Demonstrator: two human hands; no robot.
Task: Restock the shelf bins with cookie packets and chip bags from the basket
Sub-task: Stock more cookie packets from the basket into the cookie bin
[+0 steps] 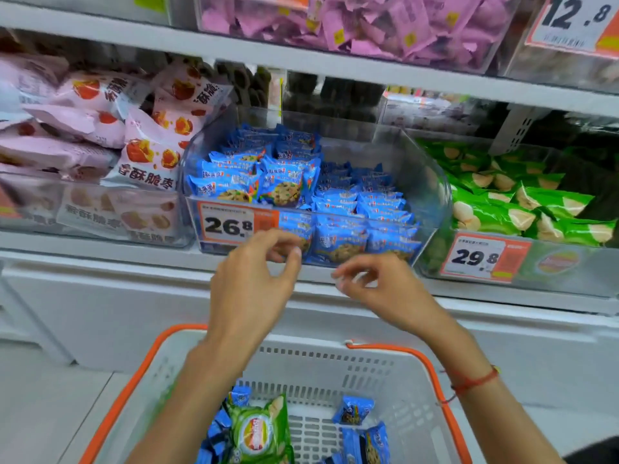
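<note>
A clear bin [432, 182] in the middle of the shelf holds several blue cookie packets [278, 182]. To its right, another clear bin [566, 262] holds green chip bags [502, 202]. Both my hands hover in front of the cookie bin's lower front. My left hand [254, 279] and my right hand [375, 283] have loosely curled fingers and hold nothing. Below them a white basket with orange handles [395, 380] contains a green chip bag [258, 430] and several blue cookie packets [355, 410].
A bin of pink snack bags [100, 145] sits to the left. Pink packets [368, 25] fill a bin on the shelf above. Orange price tags [231, 226] hang on the bin fronts. A white shelf ledge [134, 296] runs below the bins.
</note>
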